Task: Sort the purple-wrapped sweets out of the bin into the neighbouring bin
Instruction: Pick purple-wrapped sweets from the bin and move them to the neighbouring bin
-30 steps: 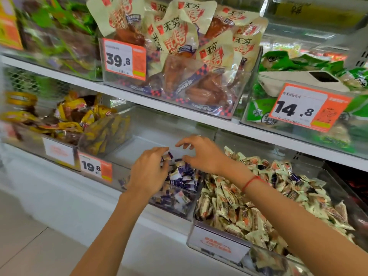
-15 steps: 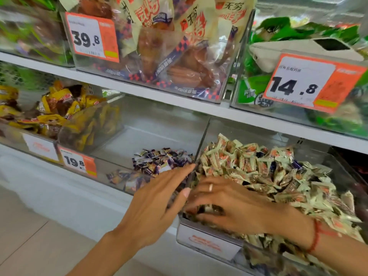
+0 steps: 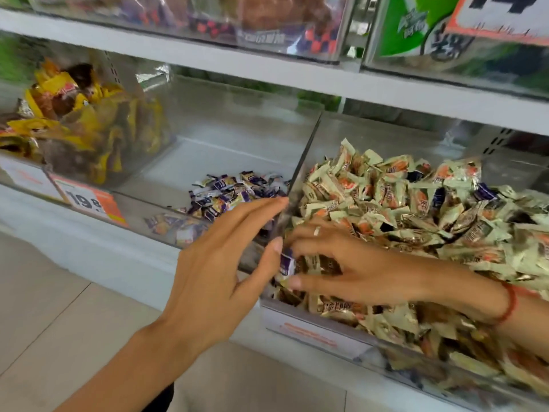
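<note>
Two hands meet at the bin divider: right hand (image 3: 335, 272) pinches a purple-wrapped sweet (image 3: 286, 263) in the full bin's (image 3: 315, 325) 9 o'clock corner; left hand (image 3: 219, 269) flat, fingers straight, alongside.

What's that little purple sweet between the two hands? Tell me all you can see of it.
The purple sweet is a small piece in a shiny purple and white wrapper, with blurred print. It sits at the near left corner of the bin of pale green sweets, by the clear divider. The right hand curls over it, fingertips and thumb pinching it. The left hand is spread open beside it, thumb tip just above. Its far side is hidden.
</note>
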The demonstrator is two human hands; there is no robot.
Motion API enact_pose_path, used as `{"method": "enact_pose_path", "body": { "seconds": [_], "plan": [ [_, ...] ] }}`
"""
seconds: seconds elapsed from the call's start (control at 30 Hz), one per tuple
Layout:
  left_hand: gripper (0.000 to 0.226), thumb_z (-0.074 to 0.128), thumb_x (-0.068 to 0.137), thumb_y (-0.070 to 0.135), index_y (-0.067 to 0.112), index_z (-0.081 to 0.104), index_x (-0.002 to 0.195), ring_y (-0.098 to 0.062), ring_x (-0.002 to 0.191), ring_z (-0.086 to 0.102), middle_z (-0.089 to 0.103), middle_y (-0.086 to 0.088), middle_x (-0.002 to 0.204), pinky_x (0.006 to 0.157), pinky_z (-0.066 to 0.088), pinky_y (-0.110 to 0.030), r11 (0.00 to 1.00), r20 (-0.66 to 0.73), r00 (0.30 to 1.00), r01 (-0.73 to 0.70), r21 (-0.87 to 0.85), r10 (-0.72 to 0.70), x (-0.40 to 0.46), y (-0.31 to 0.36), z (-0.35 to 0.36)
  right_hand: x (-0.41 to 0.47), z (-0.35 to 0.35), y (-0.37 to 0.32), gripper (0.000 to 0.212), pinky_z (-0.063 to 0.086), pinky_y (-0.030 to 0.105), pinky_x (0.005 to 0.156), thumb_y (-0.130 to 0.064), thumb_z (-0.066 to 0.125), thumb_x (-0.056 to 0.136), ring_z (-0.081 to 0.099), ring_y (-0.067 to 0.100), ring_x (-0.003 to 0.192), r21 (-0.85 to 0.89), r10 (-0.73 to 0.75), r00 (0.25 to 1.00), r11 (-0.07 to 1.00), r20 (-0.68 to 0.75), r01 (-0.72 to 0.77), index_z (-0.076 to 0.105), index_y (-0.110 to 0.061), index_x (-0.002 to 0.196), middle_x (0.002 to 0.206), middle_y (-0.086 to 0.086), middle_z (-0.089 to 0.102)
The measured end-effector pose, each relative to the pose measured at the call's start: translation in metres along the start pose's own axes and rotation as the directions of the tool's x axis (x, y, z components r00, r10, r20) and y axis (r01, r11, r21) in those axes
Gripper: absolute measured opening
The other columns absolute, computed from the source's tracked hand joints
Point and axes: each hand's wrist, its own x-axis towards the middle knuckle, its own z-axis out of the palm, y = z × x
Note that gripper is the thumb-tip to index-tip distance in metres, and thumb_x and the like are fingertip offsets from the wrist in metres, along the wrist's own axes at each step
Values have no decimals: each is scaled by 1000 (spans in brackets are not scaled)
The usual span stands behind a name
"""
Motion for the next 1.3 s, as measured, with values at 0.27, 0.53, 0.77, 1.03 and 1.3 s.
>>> {"method": "enact_pose_path", "body": {
  "seconds": [0.27, 0.53, 0.77, 1.03, 1.3],
  "plan": [
    [33, 64, 86, 45, 34, 62, 117, 1, 117, 53, 61, 21, 118, 94, 39, -12, 941, -62, 983, 144, -306, -170, 13, 29, -2, -13, -21, -17, 30, 52, 26, 91, -19, 51, 91, 66, 14, 105, 599, 97, 979, 800, -178, 30, 65, -11, 117, 115, -1, 70],
    [27, 74, 81, 18, 30, 62, 101, -5, 92, 65, 70, 15, 93, 79, 50, -19, 879, -414, 841, 141, -455, -349, 28, 12, -7, -13, -3, -3, 26, 46, 31, 102, -42, 48, 95, 53, 1, 119, -12, -26, 983, 1000, -181, 24, 56, -38, 119, 116, -16, 63],
    [45, 43, 98, 43, 33, 40, 142, 9, 131, 34, 42, 25, 142, 108, 32, -22, 911, -107, 931, 311, -272, -350, 24, -13, 2, -19, -2, 2, 38, 23, 31, 111, -51, 32, 97, 40, 7, 124, -630, -99, 989, 763, 106, 144, 49, -43, 130, 129, -17, 53],
    [46, 39, 97, 42, 29, 44, 140, 7, 129, 38, 48, 19, 138, 103, 28, -8, 998, 118, 993, -11, -63, 18, 10, -10, -3, -53, -25, 16, 36, 24, 28, 108, -53, 28, 99, 40, 2, 109, -678, -3, 1000, 735, 22, 17, 59, -42, 115, 108, -21, 55],
    [43, 36, 94, 47, 42, 42, 136, 18, 105, 48, 48, 31, 126, 78, 39, -2, 999, 69, 998, 8, -48, -5, 8, -6, 3, -112, -67, 41, 43, 45, 44, 94, -59, 20, 99, 46, 15, 111, -708, 182, 952, 638, -244, -304, 51, -48, 126, 121, -12, 55]
  ]
}}
